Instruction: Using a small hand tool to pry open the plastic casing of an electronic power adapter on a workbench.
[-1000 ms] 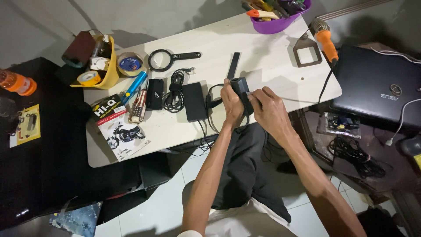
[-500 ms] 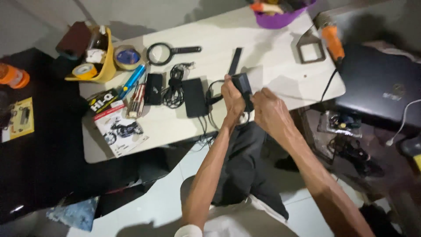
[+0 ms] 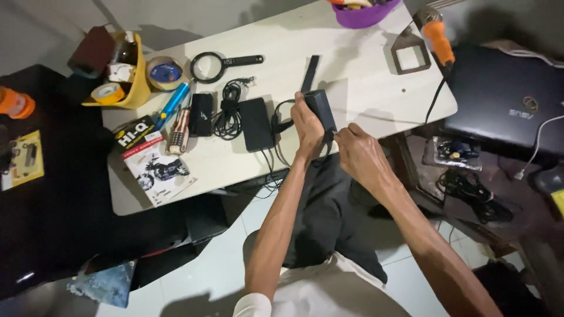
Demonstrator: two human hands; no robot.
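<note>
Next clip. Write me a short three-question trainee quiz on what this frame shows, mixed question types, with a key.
1. True or false: the left hand grips the black power adapter.
2. Which lies nearest the magnifying glass? A) tape roll B) laptop C) purple bowl
3. Fill in: the right hand pinches at the adapter's ___ end, the one toward the person.

Key: 1 true; 2 A; 3 near.
</note>
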